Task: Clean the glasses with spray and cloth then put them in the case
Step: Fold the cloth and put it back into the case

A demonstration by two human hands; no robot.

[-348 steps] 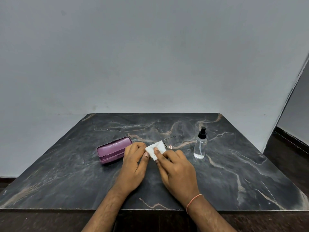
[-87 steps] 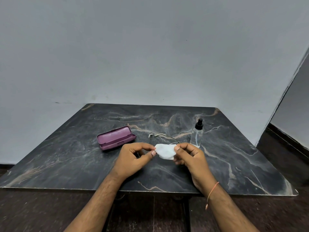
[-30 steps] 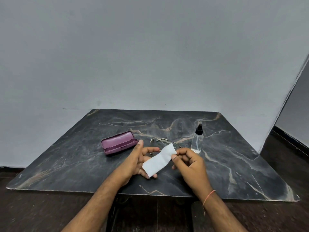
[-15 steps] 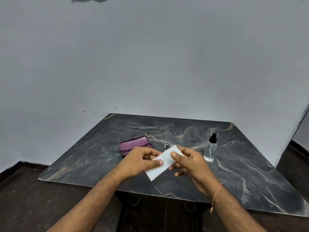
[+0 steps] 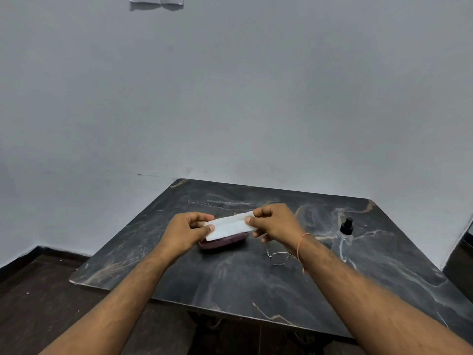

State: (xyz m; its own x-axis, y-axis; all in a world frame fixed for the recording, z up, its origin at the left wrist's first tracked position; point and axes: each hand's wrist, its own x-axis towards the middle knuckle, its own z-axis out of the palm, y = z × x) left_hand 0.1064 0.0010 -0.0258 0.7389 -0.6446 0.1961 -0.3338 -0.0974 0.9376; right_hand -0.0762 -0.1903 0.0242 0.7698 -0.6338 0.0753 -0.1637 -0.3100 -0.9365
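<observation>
The left hand (image 5: 188, 230) pinches one end of the white cloth (image 5: 229, 226), soft and limp, held taut above the purple case (image 5: 222, 242); the right hand (image 5: 275, 221) pinches the other end. The glasses (image 5: 279, 257) lie on the dark surface (image 5: 230, 278) under the right wrist, light and fragile, best lifted by the frame. The spray bottle (image 5: 344, 239) stands farther right.

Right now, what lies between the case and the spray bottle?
In the head view, the glasses lie on the table between the purple case and the spray bottle, partly under the right wrist.
</observation>
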